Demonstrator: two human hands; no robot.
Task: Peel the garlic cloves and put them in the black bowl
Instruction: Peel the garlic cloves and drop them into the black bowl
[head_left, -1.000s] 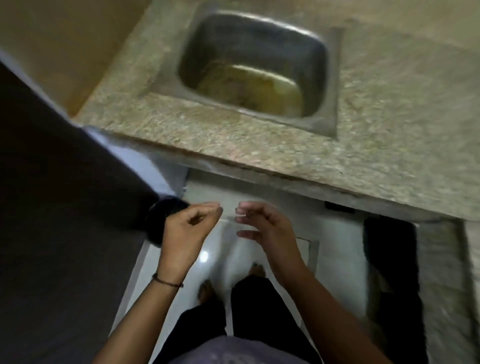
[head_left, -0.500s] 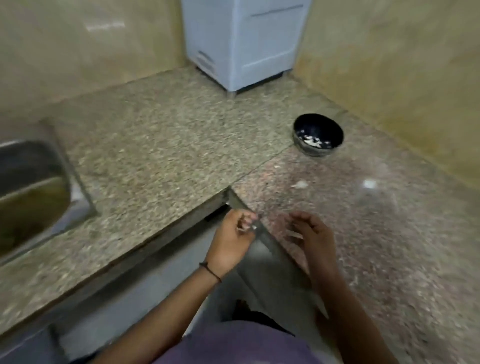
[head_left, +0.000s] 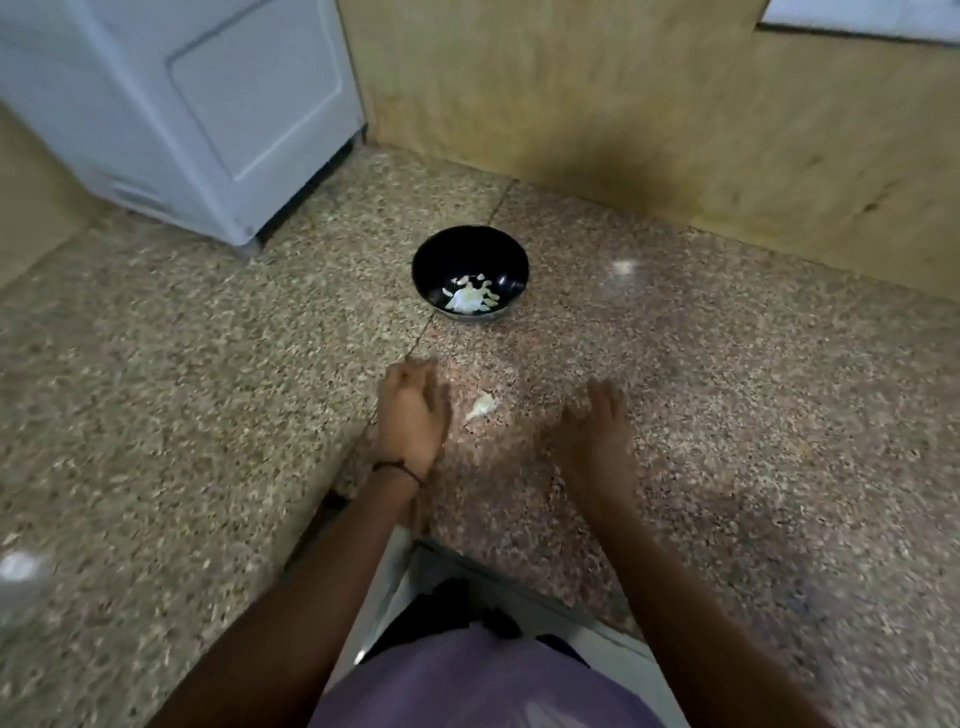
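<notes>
Speckled granite counter (head_left: 208, 415) in a kitchen corner: a single pale garlic clove (head_left: 482, 405) lies on the stone between a person's left hand (head_left: 413, 410) and right hand (head_left: 597, 434), touching neither. Both hands hover low, fingers loosely spread and holding nothing, though motion blur softens them. The black bowl (head_left: 470, 273) sits just beyond, apart from both hands, with pale pieces (head_left: 470, 300) at its bottom. The clove looks light and firm, its papery skin dry and likely to skate on polished stone. A fingertip pinch across its plump middle, leaving the pointed tail free for tearing, seems the surest hold.
</notes>
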